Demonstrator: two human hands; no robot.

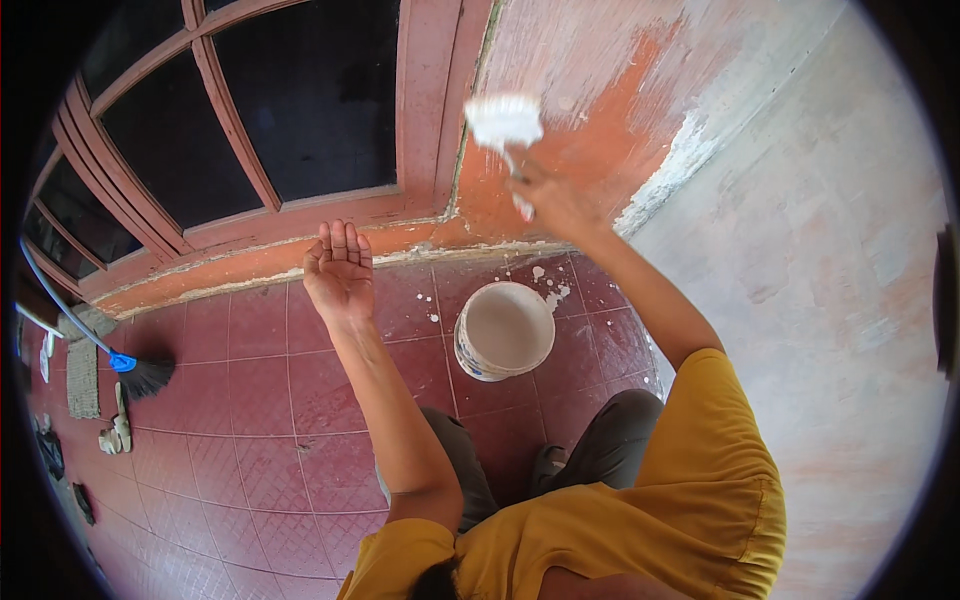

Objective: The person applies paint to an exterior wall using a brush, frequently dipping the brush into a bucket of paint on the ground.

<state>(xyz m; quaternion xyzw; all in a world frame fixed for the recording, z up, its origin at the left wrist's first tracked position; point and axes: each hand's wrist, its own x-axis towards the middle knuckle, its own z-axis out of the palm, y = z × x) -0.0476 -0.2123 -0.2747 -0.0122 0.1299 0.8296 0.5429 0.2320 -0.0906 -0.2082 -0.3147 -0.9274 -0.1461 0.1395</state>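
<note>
My right hand (547,195) is closed round the handle of a paintbrush (504,121), raised in front of the wall. White paint coats the wide bristles, which are a little blurred; whether they touch the wall I cannot tell. Behind the brush, the orange wall (620,130) carries streaky white strokes. My left hand (342,268) is held out palm up, fingers stretched and nothing in it, near the window's lower edge. Between my forearms a white bucket (505,326) of whitish paint stands on the floor, touched by neither hand.
White drips spot the red tiles (260,400) round the bucket. A red-framed window (300,110) fills the upper left. At right rises a whitish wall (830,300). A broom (143,374), a grey mat (83,380) and a pair of gloves (117,430) are at far left.
</note>
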